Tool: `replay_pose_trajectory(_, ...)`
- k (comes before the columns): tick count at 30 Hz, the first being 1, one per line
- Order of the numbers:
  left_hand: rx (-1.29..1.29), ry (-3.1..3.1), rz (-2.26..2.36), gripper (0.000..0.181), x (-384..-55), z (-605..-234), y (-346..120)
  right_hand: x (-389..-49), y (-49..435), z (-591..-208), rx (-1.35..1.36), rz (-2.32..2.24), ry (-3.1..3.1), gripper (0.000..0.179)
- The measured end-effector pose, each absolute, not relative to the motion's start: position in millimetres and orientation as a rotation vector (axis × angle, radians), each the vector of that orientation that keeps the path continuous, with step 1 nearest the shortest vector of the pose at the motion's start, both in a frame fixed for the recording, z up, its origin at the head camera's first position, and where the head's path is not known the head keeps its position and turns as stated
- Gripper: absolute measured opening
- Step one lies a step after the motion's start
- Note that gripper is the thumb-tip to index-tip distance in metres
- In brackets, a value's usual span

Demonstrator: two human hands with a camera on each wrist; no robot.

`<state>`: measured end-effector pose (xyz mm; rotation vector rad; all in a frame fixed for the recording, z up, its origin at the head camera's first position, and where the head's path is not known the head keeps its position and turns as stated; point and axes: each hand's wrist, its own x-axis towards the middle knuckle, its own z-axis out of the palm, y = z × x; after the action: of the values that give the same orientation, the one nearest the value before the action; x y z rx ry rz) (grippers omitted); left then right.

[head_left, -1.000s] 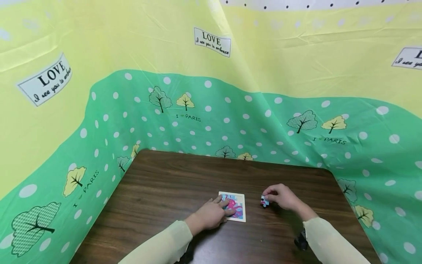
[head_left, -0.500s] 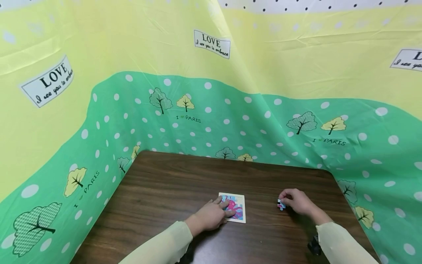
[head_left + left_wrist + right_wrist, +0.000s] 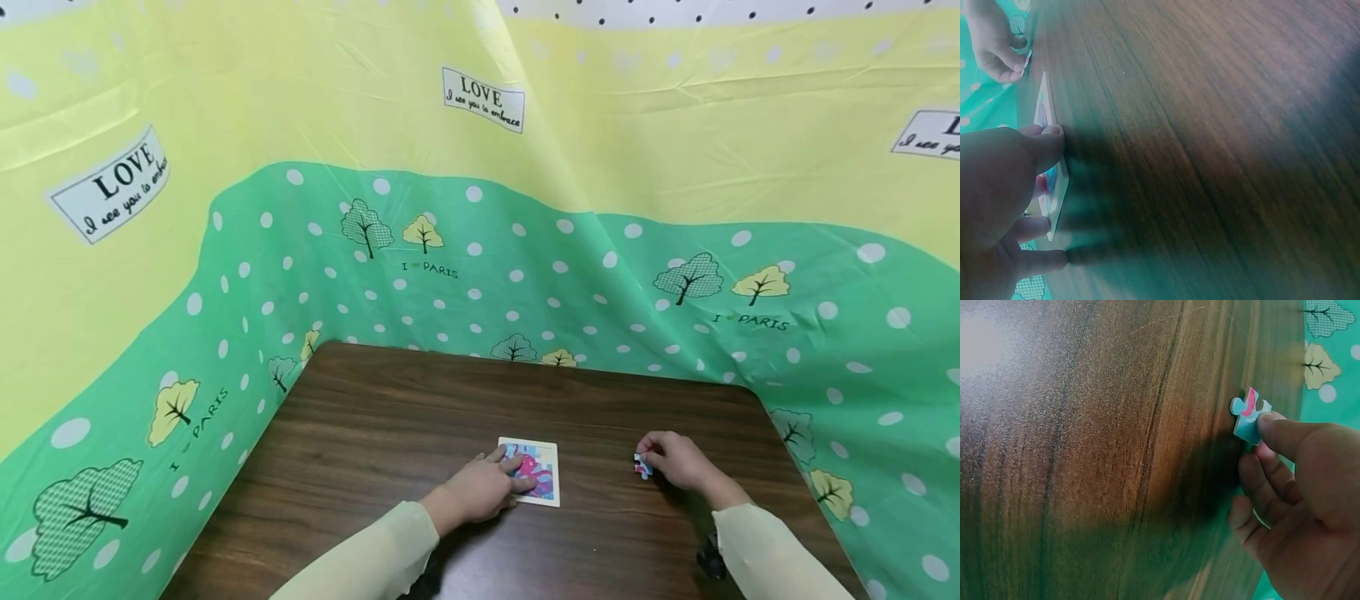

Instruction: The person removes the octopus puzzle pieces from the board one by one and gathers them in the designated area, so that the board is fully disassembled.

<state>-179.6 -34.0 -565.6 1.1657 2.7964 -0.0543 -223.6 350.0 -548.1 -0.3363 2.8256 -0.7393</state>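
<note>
My left hand (image 3: 477, 490) rests with spread fingers on a small square jigsaw puzzle (image 3: 552, 500). The puzzle has a cream frame and a pink and blue picture, partly hidden under the fingers. In the left wrist view the thumb (image 3: 1051, 147) lies at the frame's near edge. To the right of the puzzle, my right hand (image 3: 678, 460) pinches a jigsaw piece (image 3: 642, 468) between thumb and fingertips. The right wrist view shows that piece (image 3: 1248, 427) as light blue with a pink patch, tilted and held above the table.
Both hands are over a dark brown wood-grain table (image 3: 390, 417). A yellow and green printed cloth (image 3: 450, 292) hangs along its back and sides. A dark object (image 3: 711, 557) shows below the right sleeve (image 3: 772, 546).
My right hand has moved to the right with the jigsaw piece, away from the puzzle, and has almost stopped over the last half second. My left hand stays on the puzzle.
</note>
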Motion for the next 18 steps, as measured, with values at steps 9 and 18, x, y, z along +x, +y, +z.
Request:
replay_pose_trajectory(9,1.23,2.821,0.019,0.047,-180.8,-568.7,-40.0,-225.7,349.1,-557.9,-0.295,-0.702,2.849,0.009)
replay_pose_trajectory(18,1.279,2.86,0.007,0.049,-182.3,-579.5,-44.3,-224.8,350.4,-559.5,-0.292,-0.706,2.851,0.008)
